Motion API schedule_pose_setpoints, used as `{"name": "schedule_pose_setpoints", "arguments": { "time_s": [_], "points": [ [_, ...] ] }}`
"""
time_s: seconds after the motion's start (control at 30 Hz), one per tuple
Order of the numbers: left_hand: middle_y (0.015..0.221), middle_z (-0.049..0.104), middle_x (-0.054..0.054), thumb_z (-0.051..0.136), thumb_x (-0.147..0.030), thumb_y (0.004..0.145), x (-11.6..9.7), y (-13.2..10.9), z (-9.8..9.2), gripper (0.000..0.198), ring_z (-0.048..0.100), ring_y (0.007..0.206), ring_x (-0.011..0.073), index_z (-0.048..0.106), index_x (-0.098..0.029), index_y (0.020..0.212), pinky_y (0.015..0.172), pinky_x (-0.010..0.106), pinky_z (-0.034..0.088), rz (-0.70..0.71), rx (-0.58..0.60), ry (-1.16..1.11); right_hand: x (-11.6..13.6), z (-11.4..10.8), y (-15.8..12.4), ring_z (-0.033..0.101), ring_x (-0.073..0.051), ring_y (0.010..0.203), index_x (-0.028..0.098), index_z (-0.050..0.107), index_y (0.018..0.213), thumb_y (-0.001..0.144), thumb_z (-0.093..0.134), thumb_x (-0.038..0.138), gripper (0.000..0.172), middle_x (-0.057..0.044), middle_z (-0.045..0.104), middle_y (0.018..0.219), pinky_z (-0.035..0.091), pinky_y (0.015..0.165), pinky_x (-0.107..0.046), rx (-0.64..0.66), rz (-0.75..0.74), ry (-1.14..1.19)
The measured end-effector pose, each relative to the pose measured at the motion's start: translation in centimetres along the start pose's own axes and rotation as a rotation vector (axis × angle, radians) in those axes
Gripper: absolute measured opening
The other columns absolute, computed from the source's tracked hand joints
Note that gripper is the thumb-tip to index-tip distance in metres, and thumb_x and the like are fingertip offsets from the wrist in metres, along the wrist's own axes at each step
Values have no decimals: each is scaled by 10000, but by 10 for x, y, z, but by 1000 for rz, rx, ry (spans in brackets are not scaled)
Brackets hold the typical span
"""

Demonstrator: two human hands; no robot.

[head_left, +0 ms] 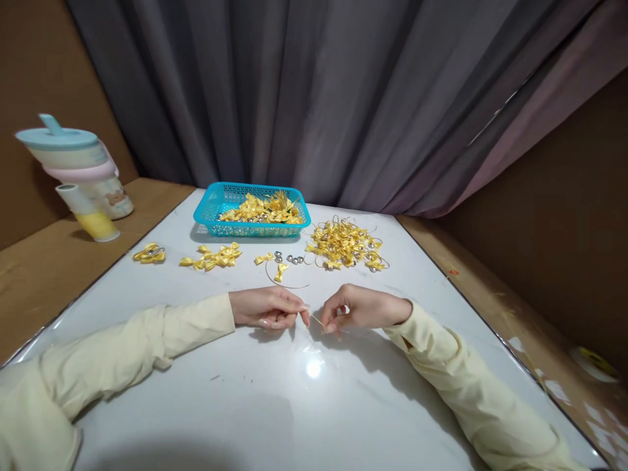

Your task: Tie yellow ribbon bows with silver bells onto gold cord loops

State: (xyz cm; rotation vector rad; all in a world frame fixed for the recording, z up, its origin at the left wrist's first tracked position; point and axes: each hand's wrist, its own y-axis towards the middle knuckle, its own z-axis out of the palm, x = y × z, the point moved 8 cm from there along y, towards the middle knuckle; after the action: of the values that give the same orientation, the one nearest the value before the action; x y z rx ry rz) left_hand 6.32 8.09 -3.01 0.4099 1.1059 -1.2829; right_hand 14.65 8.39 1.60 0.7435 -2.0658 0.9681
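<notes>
My left hand is closed, with its fingertips pinched together above the white table. Facing it, my right hand pinches a thin gold cord between thumb and forefinger. The short visible stretch of cord runs across the small gap to the left fingertips; whatever lies inside the fingers is hidden. Just beyond the hands are a yellow satin bow with a loose curved gold cord beside it, another yellow bow, and several small silver bells or beads.
A blue basket of yellow bows stands at the back. Nearer lie a pile of corded bows, loose bows and a small bunch. A tumbler and yellow-white spool stand left; a round reel lies right.
</notes>
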Motion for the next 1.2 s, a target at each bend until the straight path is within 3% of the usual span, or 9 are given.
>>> {"name": "schedule_pose_setpoints", "arguments": {
  "time_s": [0.13,0.23,0.33,0.47,0.57,0.73,0.87,1.03,1.2],
  "points": [
    [469,570,13,545,-320,834,2,2,-5,274,404,309,46,631,-61,825,301,147,214,-20,-30,-65,-3,-10,-1,559,-96,567,124,673,773,749,592,249,151,-6,647,601,441,593,-202,-52,-4,-32],
    [568,638,57,493,-361,859,5,3,-7,318,530,399,85,623,-71,870,369,164,341,-55,-45,-114,-5,-27,-5,559,-102,556,127,674,748,757,594,300,190,-13,656,600,441,586,-210,-130,-15,-106],
    [622,664,63,560,-304,823,5,3,-8,241,580,472,91,619,-79,889,443,168,401,-42,-52,-87,-7,-45,-12,566,-109,559,134,679,741,770,584,322,212,-18,664,603,433,579,-213,-211,-5,-208],
    [559,627,23,629,-237,770,3,0,-4,186,491,395,52,621,-81,870,375,147,301,-26,-10,-23,0,-54,-20,572,-117,613,152,696,759,772,586,291,178,-30,667,678,432,612,-220,-288,-66,-341],
    [498,562,-6,604,-227,791,1,-1,-2,170,379,346,36,614,-73,863,342,161,196,-9,21,8,12,-55,-28,564,-129,646,171,712,705,734,626,225,105,-48,654,743,416,626,-235,-443,-125,-519],
    [406,338,-95,585,-203,807,2,-2,2,138,165,348,23,599,-73,851,382,179,149,5,68,-41,9,-47,-30,534,-99,431,172,697,703,753,549,142,158,5,613,503,396,508,-213,-539,-16,-494],
    [430,316,-94,609,-234,796,4,-3,3,159,179,377,30,596,-79,829,397,186,141,-3,43,-45,-1,-44,-24,566,-92,362,137,647,742,804,481,170,180,-7,665,566,425,464,-198,-561,29,-267],
    [415,312,-96,586,-262,819,3,-5,7,190,205,379,38,603,-77,860,406,200,157,44,12,43,-7,-37,-29,588,-96,371,151,627,791,849,471,280,211,-38,718,761,472,496,-216,-736,11,-105],
    [431,355,-87,560,-269,837,0,-8,11,201,232,382,40,605,-77,878,407,202,178,100,-19,157,-7,-27,-48,643,-148,524,189,653,885,853,465,264,205,-37,724,757,473,567,-245,-993,-78,-405]
  ]
}}
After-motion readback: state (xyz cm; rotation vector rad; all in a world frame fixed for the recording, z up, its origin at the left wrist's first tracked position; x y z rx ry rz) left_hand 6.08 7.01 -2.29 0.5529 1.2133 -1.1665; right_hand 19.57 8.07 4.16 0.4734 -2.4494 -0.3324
